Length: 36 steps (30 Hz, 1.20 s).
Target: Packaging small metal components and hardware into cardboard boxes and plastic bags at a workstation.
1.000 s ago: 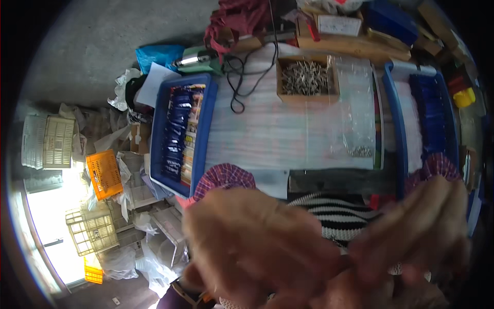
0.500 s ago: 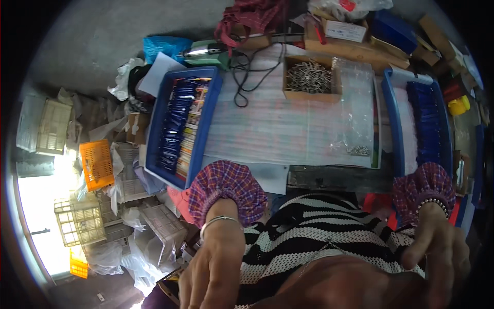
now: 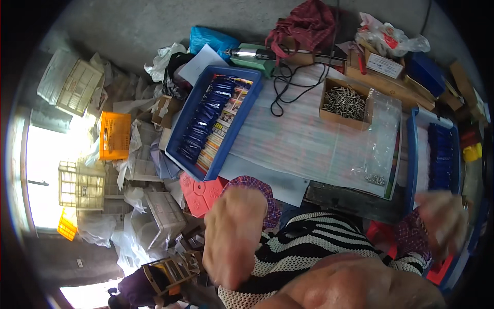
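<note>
Left hand (image 3: pixel 234 234): raised close under the camera, blurred, back of the hand showing, fingers hanging down. Nothing visible in it; whether the fingers are closed cannot be told.

Right hand (image 3: pixel 442 221): raised at the right edge, also blurred, fingers loosely spread. No object seen in it; grip not readable.

Striped knit garment (image 3: pixel 309 247): black and white, between the two hands, below both. Patterned cuffs at each wrist.

Red plastic lid (image 3: pixel 200 193): just up and left of the left hand, partly under the table edge.

Left blue tray (image 3: pixel 188 121): beyond the left hand, up and slightly to its left. Holds a row of dark blue packets (image 3: pixel 206 118) beside printed cards. Long axis runs away from the person, leaning right at the far end. The left hand is clearly the nearer hand to it.

Right blue tray (image 3: pixel 411 154): directly beyond the right hand, long axis running straight away; more dark blue packets inside. The right hand is the nearer one.

Clear plastic sheet (image 3: pixel 319 149): covers the table between the trays; a small heap of metal bits lies on its near right corner.

Cardboard box (image 3: pixel 345 103): farther on, filled with small metal parts.

Black cable (image 3: pixel 288 85): looped, left of the box.

Red cloth (image 3: pixel 306 23): farthest, at the table's back.

Floor to the far left of the left hand: orange crate (image 3: pixel 114 135), pale crates, plastic bags.
</note>
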Available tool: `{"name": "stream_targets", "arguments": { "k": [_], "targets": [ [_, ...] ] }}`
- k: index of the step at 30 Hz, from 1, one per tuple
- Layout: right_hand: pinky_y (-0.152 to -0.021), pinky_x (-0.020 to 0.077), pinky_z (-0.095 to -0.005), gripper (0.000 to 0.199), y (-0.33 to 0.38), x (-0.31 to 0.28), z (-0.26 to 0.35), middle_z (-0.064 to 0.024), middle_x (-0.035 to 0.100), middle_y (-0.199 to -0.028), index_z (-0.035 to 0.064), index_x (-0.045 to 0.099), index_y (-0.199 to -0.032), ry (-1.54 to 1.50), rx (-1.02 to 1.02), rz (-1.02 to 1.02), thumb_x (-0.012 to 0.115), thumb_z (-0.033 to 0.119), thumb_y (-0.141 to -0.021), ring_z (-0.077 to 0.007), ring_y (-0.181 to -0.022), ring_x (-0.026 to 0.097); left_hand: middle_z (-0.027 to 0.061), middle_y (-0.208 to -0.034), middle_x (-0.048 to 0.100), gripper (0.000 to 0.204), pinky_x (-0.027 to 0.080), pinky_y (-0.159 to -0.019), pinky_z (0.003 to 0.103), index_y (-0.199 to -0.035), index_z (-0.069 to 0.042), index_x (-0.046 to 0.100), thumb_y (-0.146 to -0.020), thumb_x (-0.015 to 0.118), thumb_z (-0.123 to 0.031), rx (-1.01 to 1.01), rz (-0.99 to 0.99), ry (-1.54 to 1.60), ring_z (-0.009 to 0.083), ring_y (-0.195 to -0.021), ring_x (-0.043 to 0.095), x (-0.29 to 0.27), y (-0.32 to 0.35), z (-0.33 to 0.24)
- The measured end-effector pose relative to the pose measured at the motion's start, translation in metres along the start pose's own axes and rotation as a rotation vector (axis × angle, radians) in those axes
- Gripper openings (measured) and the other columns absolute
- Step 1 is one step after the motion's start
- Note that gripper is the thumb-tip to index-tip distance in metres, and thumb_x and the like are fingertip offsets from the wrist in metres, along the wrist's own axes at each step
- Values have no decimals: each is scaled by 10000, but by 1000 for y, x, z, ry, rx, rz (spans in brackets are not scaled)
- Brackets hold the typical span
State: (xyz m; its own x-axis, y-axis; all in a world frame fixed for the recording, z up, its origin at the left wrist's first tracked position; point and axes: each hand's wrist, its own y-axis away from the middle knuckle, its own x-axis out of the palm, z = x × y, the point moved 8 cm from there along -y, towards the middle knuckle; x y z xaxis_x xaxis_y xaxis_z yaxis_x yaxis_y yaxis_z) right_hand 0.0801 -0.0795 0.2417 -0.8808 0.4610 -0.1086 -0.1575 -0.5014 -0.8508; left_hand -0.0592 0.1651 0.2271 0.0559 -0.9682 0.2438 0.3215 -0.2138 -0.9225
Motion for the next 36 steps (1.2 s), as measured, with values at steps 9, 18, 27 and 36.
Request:
{"name": "stream_targets", "arguments": {
  "k": [9,18,27,36],
  "targets": [
    [-990,440,-375,485,9,-42,-136,-161,603,-1264,38,535,-1317,601,631,-32,559,-50,-840,-279,-1172,583,174,-1146,664,331,479,-953,376,-1085,-36,675,-762,661,35,-1137,544,-566,333,-1152,603,-80,114,116],
    [-1005,437,-400,770,-8,-90,-313,-127,384,-1478,161,287,-1487,1134,563,292,633,14,-815,-328,-1273,476,130,-1079,696,252,509,-888,339,-1026,-28,695,-779,677,19,-1338,610,-440,281,-1063,653,-104,172,139],
    [-1006,450,-397,736,-16,-128,-426,-145,404,-1442,83,337,-1436,1570,645,250,660,6,-779,-321,-1301,426,129,-1080,695,261,513,-878,330,-1054,-31,688,-795,680,-1,-1430,709,-423,276,-1042,662,-121,192,137],
    [-821,528,-385,638,-33,-141,-435,-49,531,-1180,61,470,-1275,1807,465,200,694,-2,-682,-252,-1101,522,100,-1096,694,293,527,-770,288,-1076,-54,686,-787,683,-2,-1458,671,-475,234,-938,683,-140,203,162]
  ]
}}
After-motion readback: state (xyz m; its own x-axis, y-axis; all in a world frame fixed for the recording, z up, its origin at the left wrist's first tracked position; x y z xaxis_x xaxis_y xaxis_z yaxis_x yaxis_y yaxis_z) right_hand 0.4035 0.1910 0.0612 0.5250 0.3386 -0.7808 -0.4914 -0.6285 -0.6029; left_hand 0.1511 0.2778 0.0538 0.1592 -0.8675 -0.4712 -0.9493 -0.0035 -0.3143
